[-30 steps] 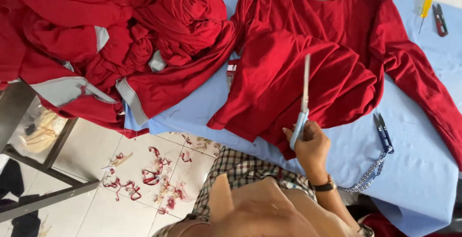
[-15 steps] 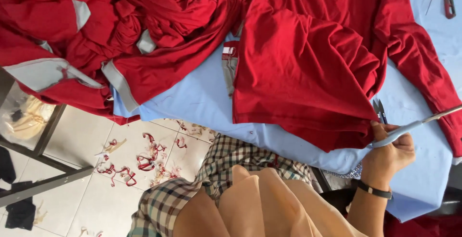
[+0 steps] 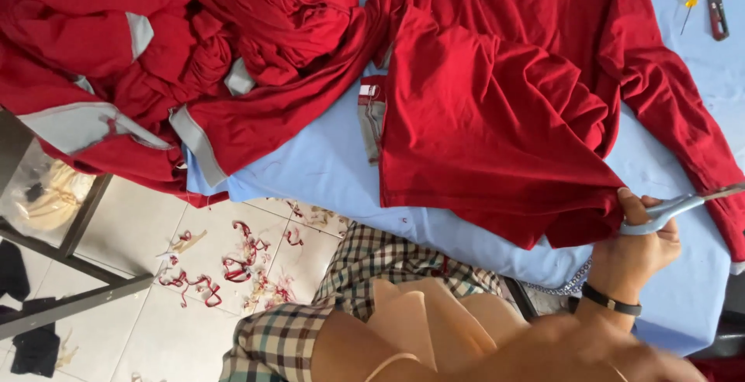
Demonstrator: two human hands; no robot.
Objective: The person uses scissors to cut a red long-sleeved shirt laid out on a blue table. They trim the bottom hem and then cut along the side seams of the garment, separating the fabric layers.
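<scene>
At the shirt's (image 3: 497, 118) hem, the right hand (image 3: 636, 246) grips pale-handled scissors (image 3: 675, 207).

One head cam only, no 2nd view to overlap. Looks steeply down from above the wearer's lap, close in: blue tabletop (image 3: 326, 164) fills upper frame, tiled floor (image 3: 140, 304) lower left, wearer's checked shorts (image 3: 365, 273) along the bottom edge. View sits slightly tilted.

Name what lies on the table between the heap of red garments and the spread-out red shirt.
In the head view, only bare light-blue table cover separates heap and shirt.
</scene>
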